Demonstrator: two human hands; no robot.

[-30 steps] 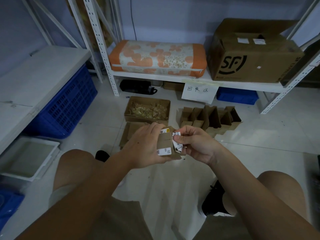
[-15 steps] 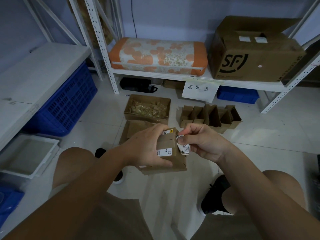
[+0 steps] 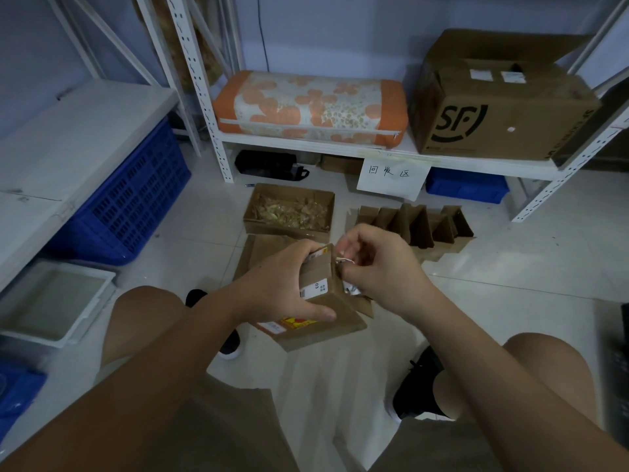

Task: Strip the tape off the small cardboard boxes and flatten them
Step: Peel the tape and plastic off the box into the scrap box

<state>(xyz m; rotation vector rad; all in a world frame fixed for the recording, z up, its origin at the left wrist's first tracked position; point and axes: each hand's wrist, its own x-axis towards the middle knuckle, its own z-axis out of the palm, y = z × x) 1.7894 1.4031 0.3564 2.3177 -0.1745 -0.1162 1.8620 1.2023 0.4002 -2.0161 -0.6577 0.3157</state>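
In the head view, our left hand [image 3: 289, 284] gripped the small cardboard box [image 3: 323, 301] above the floor [image 3: 510, 284], while our right hand [image 3: 377, 267] pinched a tape strip [image 3: 345, 261] at its top edge. Peeling looked underway, flattening undone. A tray of scraps [image 3: 289, 209] and folded cardboard [image 3: 415, 224] suggested earlier boxes were finished.

An orange floral cushion [image 3: 309, 105] and a large SF carton [image 3: 500, 110] sat on the shelf [image 3: 340, 148]; a blue crate [image 3: 132, 199] stood beneath the left shelf.
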